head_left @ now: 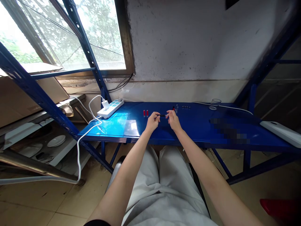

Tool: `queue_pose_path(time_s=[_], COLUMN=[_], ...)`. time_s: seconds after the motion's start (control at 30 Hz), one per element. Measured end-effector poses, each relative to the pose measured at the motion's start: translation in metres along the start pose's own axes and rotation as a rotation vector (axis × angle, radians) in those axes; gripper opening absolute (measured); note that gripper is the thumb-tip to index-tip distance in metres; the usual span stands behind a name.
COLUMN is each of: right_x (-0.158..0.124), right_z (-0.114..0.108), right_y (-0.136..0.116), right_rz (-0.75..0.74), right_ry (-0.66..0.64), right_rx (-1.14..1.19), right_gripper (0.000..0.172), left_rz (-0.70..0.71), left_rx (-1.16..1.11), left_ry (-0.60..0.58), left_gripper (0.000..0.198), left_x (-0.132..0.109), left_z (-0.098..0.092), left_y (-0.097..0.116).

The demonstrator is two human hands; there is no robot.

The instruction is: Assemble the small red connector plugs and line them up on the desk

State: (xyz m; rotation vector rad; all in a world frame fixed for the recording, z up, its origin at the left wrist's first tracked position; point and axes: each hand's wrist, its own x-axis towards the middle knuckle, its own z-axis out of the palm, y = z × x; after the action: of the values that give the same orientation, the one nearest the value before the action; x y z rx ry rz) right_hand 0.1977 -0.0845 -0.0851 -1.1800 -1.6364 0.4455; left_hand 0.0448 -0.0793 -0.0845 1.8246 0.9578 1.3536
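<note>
Over the blue table (188, 128), my left hand (152, 122) pinches one end of a slim dark stick-like piece (162, 115), too small to name more closely. At its other end are the closed fingertips of my right hand (173, 120), so the piece spans the gap between both hands, roughly level. Two short red pieces (147, 113) stand side by side just beyond my left hand. Behind my right hand are a small dark red piece (173, 108) and a clear piece (176, 109), both partly hidden. To their right sits a row of several tiny pale pieces (186, 107).
A white power strip (110, 108) with a plugged-in charger lies at the table's left; its cable hangs over the front edge. A clear glass (214, 104) stands at the back right. A white flat object (282, 131) lies at the right end. Blue rack posts (81, 40) rise at the sides.
</note>
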Motion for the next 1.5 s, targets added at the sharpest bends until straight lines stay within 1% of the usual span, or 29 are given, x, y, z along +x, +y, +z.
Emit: queue_pose_path(time_s=[0.07, 0.13, 0.23, 0.57, 0.77, 1.07, 1.23, 1.37, 1.5], right_x=[0.0, 0.0, 0.0, 0.0, 0.0, 0.0, -0.001, -0.002, -0.002], right_z=[0.0, 0.0, 0.0, 0.0, 0.001, 0.001, 0.002, 0.002, 0.0], right_y=[0.0, 0.0, -0.002, -0.004, -0.004, -0.007, -0.008, -0.01, -0.009], right_rz=[0.034, 0.048, 0.013, -0.068, -0.087, -0.105, -0.111, -0.124, -0.085], right_ry=[0.031, 0.011, -0.016, 0.025, 0.039, 0.036, 0.024, 0.022, 0.016], right_rx=[-0.034, -0.065, -0.105, -0.205, -0.22, -0.222, -0.223, -0.203, -0.139], right_gripper=[0.055, 0.056, 0.055, 0.05, 0.05, 0.052, 0.051, 0.05, 0.049], left_rz=[0.0, -0.008, -0.004, -0.021, -0.043, -0.055, -0.02, -0.041, -0.079], left_rx=[0.004, 0.006, 0.01, 0.003, -0.004, 0.006, 0.031, 0.041, 0.01], left_ry=[-0.008, -0.02, -0.029, -0.047, -0.036, -0.008, 0.036, 0.076, 0.149], left_gripper=[0.023, 0.024, 0.025, 0.026, 0.025, 0.028, 0.032, 0.035, 0.039], left_x=[0.0, -0.001, -0.001, -0.001, -0.001, -0.003, -0.005, -0.005, -0.004], left_z=[0.0, -0.001, -0.001, 0.0, 0.001, 0.0, 0.0, 0.001, -0.001], left_y=[0.001, 0.002, 0.003, 0.004, 0.003, 0.009, 0.011, 0.011, 0.009])
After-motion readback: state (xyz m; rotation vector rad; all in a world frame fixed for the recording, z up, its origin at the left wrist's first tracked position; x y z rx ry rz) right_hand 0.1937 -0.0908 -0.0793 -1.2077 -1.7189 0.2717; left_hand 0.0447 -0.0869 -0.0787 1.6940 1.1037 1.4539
